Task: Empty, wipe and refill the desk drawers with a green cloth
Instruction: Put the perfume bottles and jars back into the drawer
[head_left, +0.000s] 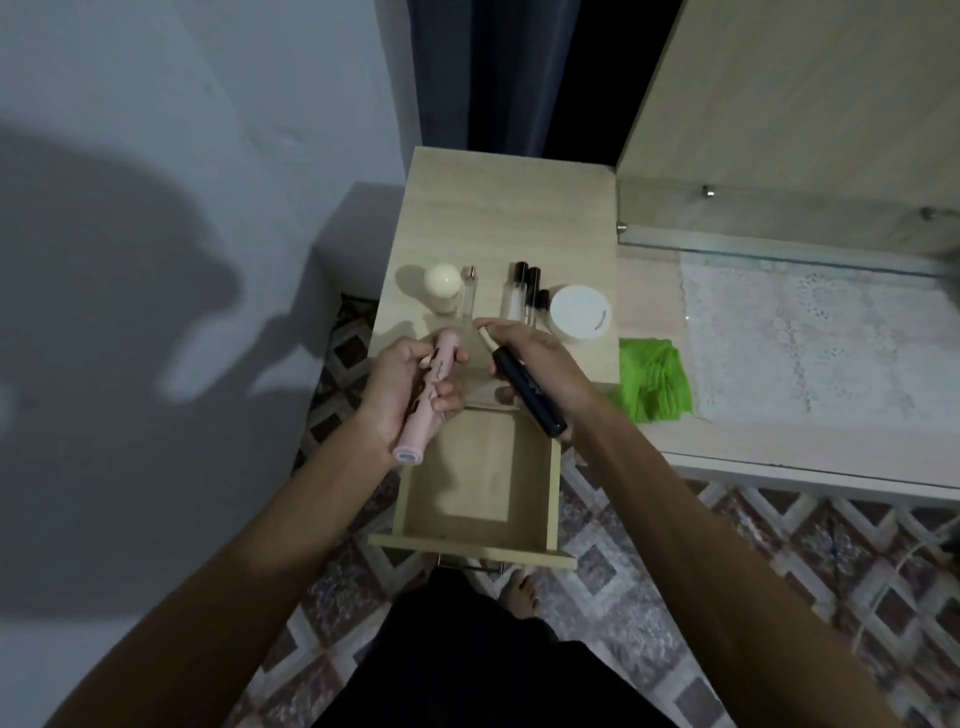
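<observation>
Pale wood lines the open desk drawer (467, 499), which stands pulled out toward the person, and its floor looks bare. Just above its back edge, the left hand (410, 384) is closed around a pink plastic tube (423, 400), whose long axis runs from up near the fingers down and left toward the wrist. The right hand (540, 364) grips a black cylindrical tube (527, 397), slanting the opposite way, down and to the right, so the two tubes splay apart like an inverted V over the drawer's rear.

Behind the hands, on the light wooden desk top (498, 208), stand a cream round-capped bottle (443, 286), a slim clear glass vial (469, 293), a cluster of black-capped clear vials (522, 291) and a white round jar (579, 312).

The crumpled green cloth (654, 379) lies to the right, on the lower surface just beside the white lace mat (810, 338), near the right forearm and well apart from the left hand. Judging by this, the right hand is better placed to reach it, once its tube is set down; both hands are full for now.
</observation>
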